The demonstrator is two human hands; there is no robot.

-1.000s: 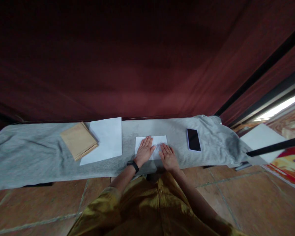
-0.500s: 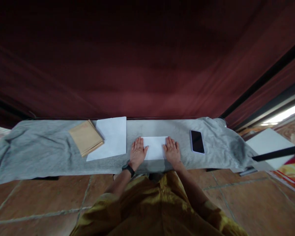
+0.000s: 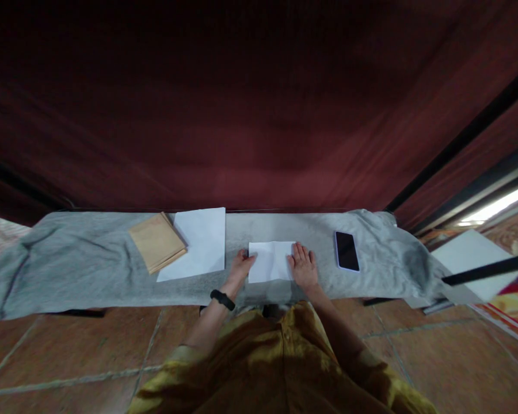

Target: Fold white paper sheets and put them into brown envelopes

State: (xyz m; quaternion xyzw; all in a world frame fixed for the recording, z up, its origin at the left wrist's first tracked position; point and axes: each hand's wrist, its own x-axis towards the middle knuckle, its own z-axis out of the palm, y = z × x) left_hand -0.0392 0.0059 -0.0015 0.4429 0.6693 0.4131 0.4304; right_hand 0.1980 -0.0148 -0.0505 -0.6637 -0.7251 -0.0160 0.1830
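Head view: The small white paper (image 3: 271,261) lies on the grey cloth (image 3: 112,284), directly in front of the person and between the two hands. A vertical crease shows near its middle. The left hand (image 3: 240,265) is at the paper's left edge, fingers partly curled, thumb reaching to that edge; whether it pinches the paper cannot be told. A black wristband (image 3: 223,299) is on that wrist. The right hand (image 3: 304,267) is open, palm down, fingers extended towards the far side, resting at the paper's right edge.

To the left, a stack of brown envelopes (image 3: 156,242) overlaps the left part of a larger white sheet (image 3: 202,244). To the right of the right hand, well apart from it, a phone (image 3: 346,251) lies with its dark screen up. A dark red surface (image 3: 259,144) rises beyond the cloth's far edge. Brown floor tiles (image 3: 99,345) show on the near side.
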